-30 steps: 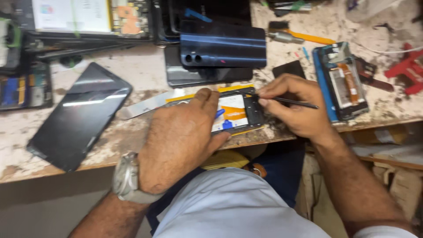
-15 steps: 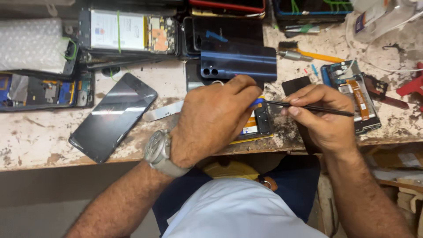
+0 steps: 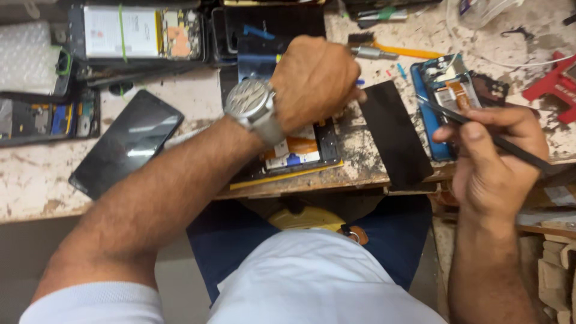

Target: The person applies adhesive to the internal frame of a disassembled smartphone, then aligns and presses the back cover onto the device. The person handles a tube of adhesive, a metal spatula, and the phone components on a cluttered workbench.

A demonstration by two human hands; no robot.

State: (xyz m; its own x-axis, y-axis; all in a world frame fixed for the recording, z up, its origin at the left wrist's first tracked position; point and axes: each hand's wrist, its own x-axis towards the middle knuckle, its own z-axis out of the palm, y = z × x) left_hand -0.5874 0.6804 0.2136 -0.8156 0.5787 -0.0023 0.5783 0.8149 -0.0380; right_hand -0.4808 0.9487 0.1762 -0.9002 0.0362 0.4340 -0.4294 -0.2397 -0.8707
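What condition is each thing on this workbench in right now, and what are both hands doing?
Left hand: closed in a fist, raised over the bench.
Right hand: pinching thin dark tweezers, off the bench edge.
Opened phone: back off, insides exposed, lying flat.
Black panel: loose, overhanging the bench edge.
Black phone: screen dark, flat.
Blue-framed phone: opened, parts showing.

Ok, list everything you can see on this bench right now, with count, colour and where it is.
Opened phone: one, orange and white inside, bench front edge, under the left wrist.
Dark panel: one, black, right of the opened phone.
Blue-framed phone: one, opened, right side.
Glass-faced phone: one, black, left.
Phone with white battery: one, top left.
Bubble wrap: one piece, clear, far left.
Red tool: one, far right.
Wristwatch: one, silver, left wrist.
Left hand: fisted, over the bench centre.
Right hand: holding a thin dark tool.
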